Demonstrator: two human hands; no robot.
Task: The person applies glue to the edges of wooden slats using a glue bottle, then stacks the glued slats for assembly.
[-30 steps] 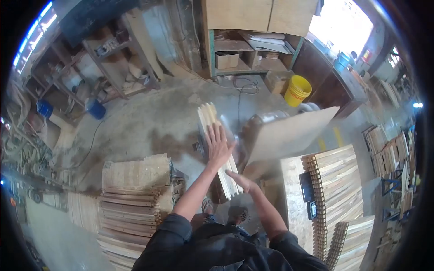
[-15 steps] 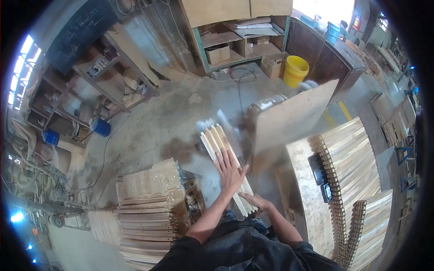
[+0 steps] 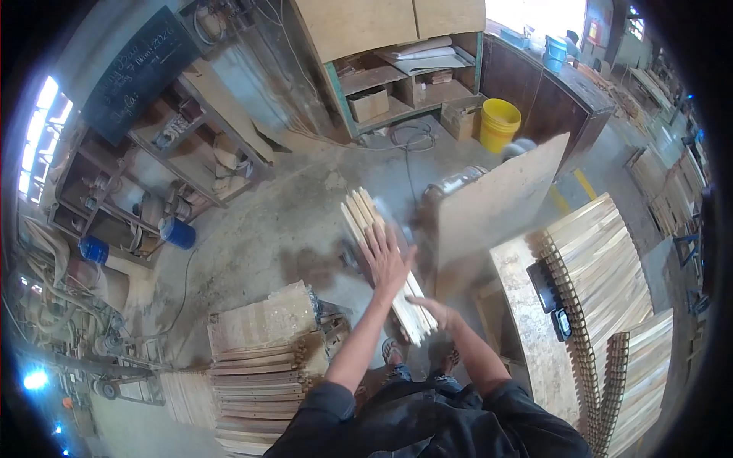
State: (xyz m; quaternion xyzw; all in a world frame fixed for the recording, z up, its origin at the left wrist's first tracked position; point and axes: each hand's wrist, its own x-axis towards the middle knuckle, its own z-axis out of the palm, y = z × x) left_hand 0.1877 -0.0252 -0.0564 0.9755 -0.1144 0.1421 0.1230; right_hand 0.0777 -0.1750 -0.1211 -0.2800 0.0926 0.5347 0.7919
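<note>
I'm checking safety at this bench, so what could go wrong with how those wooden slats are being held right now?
The left hand lies flat on the bundle of slats near a dusty, blurred spot beside the upright board; fingers could slip toward it. Only the right hand steadies the near end, so the loose slats might fan apart. The feet in open sandals are exposed to anything dropped.

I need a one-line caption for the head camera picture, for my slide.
Left hand flat on a bundle of slats, right hand at its near end, in a workshop.
</note>
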